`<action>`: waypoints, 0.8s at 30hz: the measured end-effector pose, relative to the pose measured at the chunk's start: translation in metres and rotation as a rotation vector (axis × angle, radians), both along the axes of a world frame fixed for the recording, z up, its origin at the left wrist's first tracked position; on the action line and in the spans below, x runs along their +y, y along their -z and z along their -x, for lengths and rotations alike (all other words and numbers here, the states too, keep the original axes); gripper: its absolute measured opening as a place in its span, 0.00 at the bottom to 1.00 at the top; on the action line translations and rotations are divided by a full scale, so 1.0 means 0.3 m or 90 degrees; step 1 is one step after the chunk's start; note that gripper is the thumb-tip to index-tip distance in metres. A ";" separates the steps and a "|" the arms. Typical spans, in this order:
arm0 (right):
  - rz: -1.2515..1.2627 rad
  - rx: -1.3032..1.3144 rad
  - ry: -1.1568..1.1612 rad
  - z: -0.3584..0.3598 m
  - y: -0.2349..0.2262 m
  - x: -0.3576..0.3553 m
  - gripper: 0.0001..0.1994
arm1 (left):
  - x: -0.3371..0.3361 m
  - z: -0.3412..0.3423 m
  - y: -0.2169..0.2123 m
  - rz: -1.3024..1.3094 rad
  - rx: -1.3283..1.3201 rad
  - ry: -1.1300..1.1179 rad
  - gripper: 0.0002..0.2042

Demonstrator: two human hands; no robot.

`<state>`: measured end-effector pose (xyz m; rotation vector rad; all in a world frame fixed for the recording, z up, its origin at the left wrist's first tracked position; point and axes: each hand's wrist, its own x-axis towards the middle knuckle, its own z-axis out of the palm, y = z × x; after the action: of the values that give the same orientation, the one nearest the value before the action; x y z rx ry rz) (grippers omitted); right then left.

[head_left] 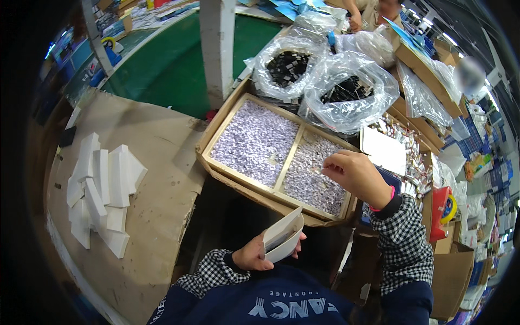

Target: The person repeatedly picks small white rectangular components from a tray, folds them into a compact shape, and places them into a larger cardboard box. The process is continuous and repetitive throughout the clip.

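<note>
The left hand (pixel 250 256) grips a white carton (pixel 286 246), its mouth open and tilted up, just in front of the person's body and near the tray's close edge. The right hand (pixel 355 176) hangs over the right compartment of a divided wooden tray (pixel 288 158), fingers curled in narrow; I cannot tell whether a piece is pinched between them. Small pale pieces (pixel 252 142) cover both compartments, more thickly in the left one.

The tray sits inside a brown cardboard box (pixel 205 142). Two clear plastic bags (pixel 349 118) of dark pieces crowd its far edge, and a white post (pixel 218 54) rises by its far left corner, blocking part of the green surface (pixel 162 67) behind. To the right, a white flat piece (pixel 383 150) lies against a heap of small shiny parts (pixel 420 162), with a red holder (pixel 437 216) and a yellow ring (pixel 452 215) beyond the right sleeve. At left, more white cartons (pixel 111 187) lie piled on a cardboard sheet (pixel 157 168). A co-worker's hand (pixel 355 23) shows past the bags
</note>
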<state>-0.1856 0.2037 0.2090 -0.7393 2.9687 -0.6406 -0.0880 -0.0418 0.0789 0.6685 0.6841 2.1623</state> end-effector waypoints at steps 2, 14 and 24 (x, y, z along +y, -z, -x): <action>-0.002 0.023 -0.034 0.042 0.003 -0.050 0.06 | -0.004 -0.009 -0.002 0.000 -0.010 -0.005 0.50; -0.155 0.119 -0.136 0.210 0.158 -0.275 0.09 | -0.064 -0.047 0.063 -0.032 0.037 -0.088 0.48; -0.165 0.209 -0.202 0.254 0.175 -0.237 0.06 | 0.010 -0.001 0.114 -0.040 0.045 -0.179 0.50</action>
<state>-0.2619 0.1327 0.1563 -1.3613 3.0144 -0.1212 -0.0877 -0.0387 0.0447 0.7194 0.7891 2.4368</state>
